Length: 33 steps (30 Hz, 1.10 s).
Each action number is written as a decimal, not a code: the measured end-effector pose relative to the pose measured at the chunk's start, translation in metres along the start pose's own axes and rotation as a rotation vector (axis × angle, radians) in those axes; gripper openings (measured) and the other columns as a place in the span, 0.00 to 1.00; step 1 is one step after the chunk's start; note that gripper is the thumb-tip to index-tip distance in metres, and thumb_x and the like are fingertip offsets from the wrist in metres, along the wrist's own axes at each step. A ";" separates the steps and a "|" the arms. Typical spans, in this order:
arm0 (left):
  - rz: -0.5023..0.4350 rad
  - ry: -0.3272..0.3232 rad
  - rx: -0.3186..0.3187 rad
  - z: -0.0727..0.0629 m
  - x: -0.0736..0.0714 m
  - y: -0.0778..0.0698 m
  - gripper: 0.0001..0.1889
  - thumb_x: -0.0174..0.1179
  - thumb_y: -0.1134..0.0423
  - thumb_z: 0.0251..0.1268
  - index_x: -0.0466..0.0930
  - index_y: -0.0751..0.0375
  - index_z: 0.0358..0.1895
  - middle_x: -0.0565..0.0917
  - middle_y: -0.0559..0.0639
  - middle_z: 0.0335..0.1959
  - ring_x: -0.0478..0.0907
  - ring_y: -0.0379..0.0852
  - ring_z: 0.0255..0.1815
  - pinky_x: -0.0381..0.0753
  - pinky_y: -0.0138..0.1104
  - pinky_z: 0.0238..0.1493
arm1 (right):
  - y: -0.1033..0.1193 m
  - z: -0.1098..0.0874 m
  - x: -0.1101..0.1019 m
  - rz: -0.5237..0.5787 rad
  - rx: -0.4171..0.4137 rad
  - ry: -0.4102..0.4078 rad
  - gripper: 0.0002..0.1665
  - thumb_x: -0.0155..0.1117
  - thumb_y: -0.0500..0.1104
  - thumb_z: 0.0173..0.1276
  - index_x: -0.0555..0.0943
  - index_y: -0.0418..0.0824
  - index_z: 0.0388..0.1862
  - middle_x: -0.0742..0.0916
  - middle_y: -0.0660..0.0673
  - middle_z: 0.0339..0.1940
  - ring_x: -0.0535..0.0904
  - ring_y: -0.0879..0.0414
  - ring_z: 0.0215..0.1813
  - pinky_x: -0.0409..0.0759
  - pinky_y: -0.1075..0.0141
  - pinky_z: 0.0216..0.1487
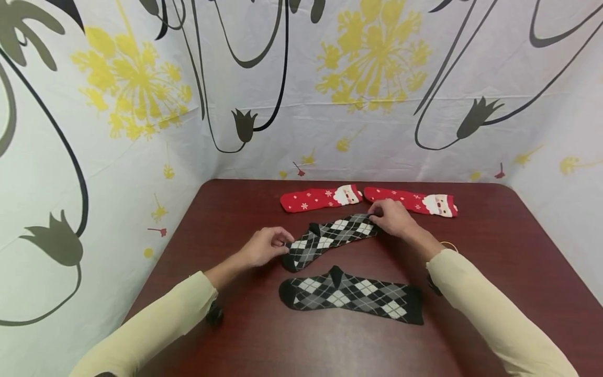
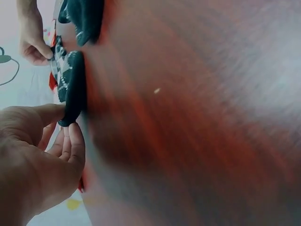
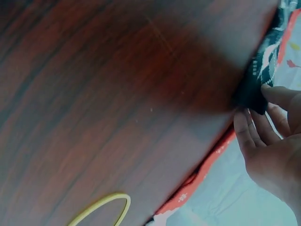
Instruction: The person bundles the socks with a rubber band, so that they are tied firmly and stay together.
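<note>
A black, grey and white argyle sock (image 1: pixel 330 234) stretches at a slant between both hands. My left hand (image 1: pixel 267 246) pinches its dark toe end; the left wrist view shows the thumb and fingertips at the toe (image 2: pixel 75 101). At the other end, my right hand (image 1: pixel 392 217) grips the cuff, and the right wrist view shows the thumb on the black cuff (image 3: pixel 254 96) with fingers beneath. A second argyle sock (image 1: pixel 350 296) lies flat nearer to me, toe to the left, touched by neither hand.
Two red Santa socks (image 1: pixel 308 200) lie end to end near the back edge of the dark brown table (image 1: pixel 226 209), the right one (image 1: pixel 400 198) partly behind my right hand. A patterned cloth (image 1: pixel 301 94) hangs behind and beside the table. A yellow bracelet (image 3: pixel 106 202) shows at the right wrist.
</note>
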<state>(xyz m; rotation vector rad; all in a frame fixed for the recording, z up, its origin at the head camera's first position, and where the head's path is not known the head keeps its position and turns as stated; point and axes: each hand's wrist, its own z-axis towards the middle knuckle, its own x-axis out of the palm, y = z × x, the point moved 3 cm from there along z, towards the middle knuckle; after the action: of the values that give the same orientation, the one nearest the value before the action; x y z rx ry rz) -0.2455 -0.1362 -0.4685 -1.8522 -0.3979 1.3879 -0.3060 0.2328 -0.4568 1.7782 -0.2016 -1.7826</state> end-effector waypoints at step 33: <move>-0.081 0.176 0.167 -0.006 -0.025 -0.034 0.10 0.73 0.60 0.70 0.92 0.45 0.51 0.90 0.41 0.48 0.84 0.47 0.42 0.85 0.42 0.46 | -0.001 -0.115 -0.072 0.407 0.064 0.214 0.15 0.79 0.37 0.66 0.82 0.34 0.45 0.91 0.43 0.38 0.86 0.52 0.38 0.87 0.59 0.40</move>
<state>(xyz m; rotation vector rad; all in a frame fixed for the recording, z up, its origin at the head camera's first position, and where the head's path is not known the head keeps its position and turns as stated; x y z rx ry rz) -0.2424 -0.1320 -0.4261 -1.7832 -0.2567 1.1575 -0.2035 0.3059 -0.4057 1.8033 -0.4986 -1.3040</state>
